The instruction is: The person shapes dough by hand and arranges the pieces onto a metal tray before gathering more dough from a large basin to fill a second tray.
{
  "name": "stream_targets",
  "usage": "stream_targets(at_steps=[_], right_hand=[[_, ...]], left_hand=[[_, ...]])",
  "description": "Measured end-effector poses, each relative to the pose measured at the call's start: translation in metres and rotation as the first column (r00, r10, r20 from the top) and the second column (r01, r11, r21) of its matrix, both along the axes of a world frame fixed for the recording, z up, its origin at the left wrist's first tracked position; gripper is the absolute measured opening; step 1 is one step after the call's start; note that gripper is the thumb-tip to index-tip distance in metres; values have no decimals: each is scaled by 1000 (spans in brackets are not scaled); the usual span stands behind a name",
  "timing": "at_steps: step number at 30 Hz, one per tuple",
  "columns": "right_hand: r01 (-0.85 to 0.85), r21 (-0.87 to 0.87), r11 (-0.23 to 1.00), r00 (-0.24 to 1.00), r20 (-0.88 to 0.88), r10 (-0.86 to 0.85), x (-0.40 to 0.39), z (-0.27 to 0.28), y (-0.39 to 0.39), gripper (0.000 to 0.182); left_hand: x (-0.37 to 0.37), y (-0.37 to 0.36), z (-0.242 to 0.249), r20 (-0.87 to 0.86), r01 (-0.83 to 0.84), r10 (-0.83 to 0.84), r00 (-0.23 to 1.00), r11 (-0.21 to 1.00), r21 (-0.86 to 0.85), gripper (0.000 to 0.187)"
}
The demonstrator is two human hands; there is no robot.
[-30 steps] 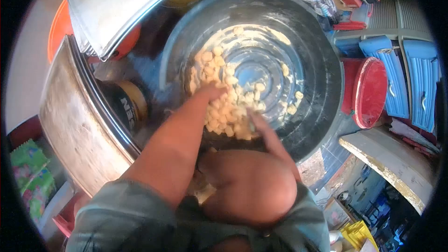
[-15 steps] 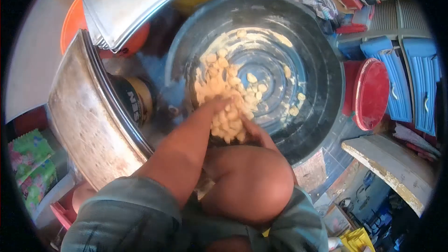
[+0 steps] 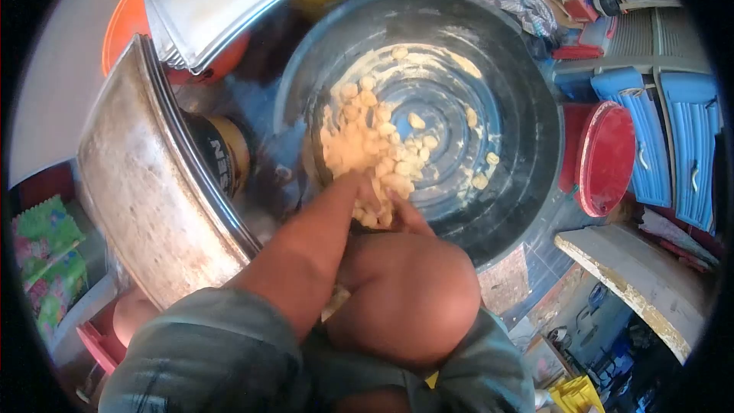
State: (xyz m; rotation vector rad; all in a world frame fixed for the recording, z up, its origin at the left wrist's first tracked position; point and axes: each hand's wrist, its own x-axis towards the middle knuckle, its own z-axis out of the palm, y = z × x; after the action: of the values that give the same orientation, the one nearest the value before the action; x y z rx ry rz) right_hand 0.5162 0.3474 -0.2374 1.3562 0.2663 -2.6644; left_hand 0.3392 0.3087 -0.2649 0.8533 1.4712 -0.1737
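Note:
Small pale dough pieces [image 3: 386, 134] dusted with flour lie heaped at the left and near side of a big black basin [image 3: 527, 122]. At the heap's near edge, my left hand [image 3: 365, 188] bends down over some pieces, its fingers curled about them. My right hand [image 3: 407, 214] cups the same cluster from the right, thumb on top and the other fingers mostly hidden. The gathered pieces sit between my two palms, close to my bent knee [image 3: 413, 291]. Loose flour covers the heap's left part.
Stacked metal trays [image 3: 153, 176] lean at the left beside a black bucket [image 3: 218, 157]. More trays [image 3: 222, 0] rest over an orange tub [image 3: 122, 27]. A red bucket [image 3: 608, 157] and blue drawers [image 3: 638, 134] stand at the right, above a worn board [image 3: 627, 275].
My left hand has moved toward me from the top of the heap, its fingers drawing in around pieces. My right hand has closed in slightly beside it.

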Motion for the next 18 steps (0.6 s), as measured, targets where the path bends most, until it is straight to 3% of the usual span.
stream_targets(at_steps=[2,4,5,7,8,10,13,14,16,18], right_hand=[[-13,106,994,1000,9,13,-9,3,-1,58],[-34,160,987,979,204,1,-16,-5,0,55],[-41,171,984,982,188,9,-15,-5,3,55],[-10,226,974,999,-31,18,-16,21,15,59],[-13,244,970,998,-49,25,-20,37,22,59],[-36,329,944,997,75,12,-34,92,35,57],[9,498,867,1000,-20,2,-28,111,54,55],[-77,949,306,950,-23,312,-1,31,78,51],[-46,963,265,960,-32,280,-4,34,112,46],[-31,586,809,990,127,-53,-52,181,95,42]], left_hand=[[1,3,10,10,-184,185,983,982,-31,123],[1,7,15,36,-231,231,972,973,19,121],[0,9,17,67,-267,262,963,962,60,119],[-3,15,26,131,-329,311,941,932,149,114],[-5,20,34,166,-359,330,929,912,196,112],[-10,31,64,201,-390,347,916,888,243,111],[-15,49,117,299,-464,370,879,809,362,109],[-17,53,134,357,-506,375,855,755,418,106],[-16,62,169,346,-526,396,851,647,552,100],[-26,68,214,284,-443,348,893,581,683,96]])
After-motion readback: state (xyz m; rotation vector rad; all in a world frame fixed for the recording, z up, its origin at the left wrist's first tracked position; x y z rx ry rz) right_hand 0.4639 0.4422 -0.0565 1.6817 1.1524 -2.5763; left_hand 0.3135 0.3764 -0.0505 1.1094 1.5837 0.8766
